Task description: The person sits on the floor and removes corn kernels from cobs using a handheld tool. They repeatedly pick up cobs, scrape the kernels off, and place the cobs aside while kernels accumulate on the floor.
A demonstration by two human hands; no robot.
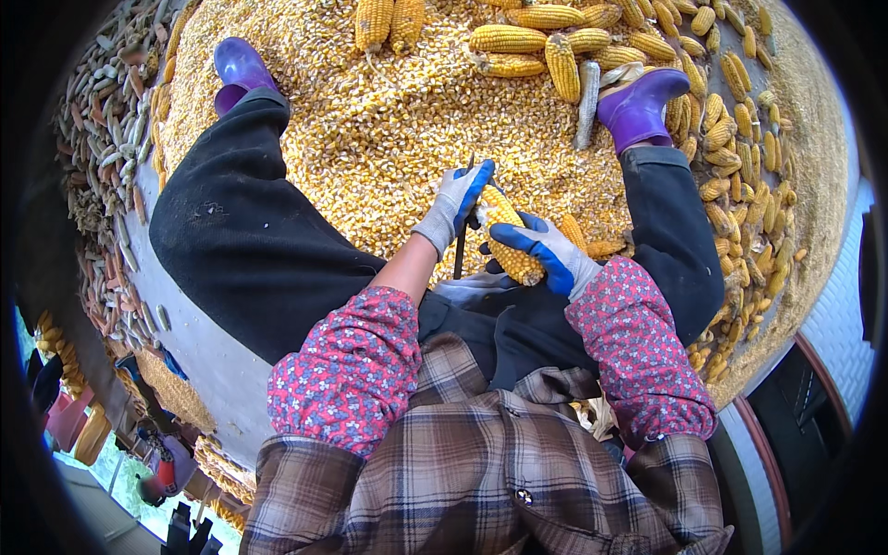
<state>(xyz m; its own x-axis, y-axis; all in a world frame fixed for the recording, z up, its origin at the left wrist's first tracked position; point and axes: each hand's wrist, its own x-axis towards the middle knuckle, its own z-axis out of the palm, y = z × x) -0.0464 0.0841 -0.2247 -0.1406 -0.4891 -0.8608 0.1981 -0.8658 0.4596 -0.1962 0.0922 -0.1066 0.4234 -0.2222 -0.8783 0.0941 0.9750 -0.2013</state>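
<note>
My left hand (466, 198), in a grey and blue work glove, is closed at a thin dark rod (459, 255). The rod shows above and below the hand; its middle is hidden. Those fingers are beside the upper end of a yellow ear of corn (510, 253). Around the ear's lower half, my right hand (544, 250) grips in a matching glove. Pale bare cob shows along the ear's upper left side, while kernels cover the rest. Loose corn kernels (388, 146) spread beneath both hands, between my outstretched legs.
Whole ears of corn (508, 39) lie ahead, and more (721, 149) are heaped beyond my right boot (642, 107). A stripped cob (588, 104) rests near that boot. Bare cobs (114, 149) are piled left, past my left boot (243, 69). A person (166, 465) appears at lower left.
</note>
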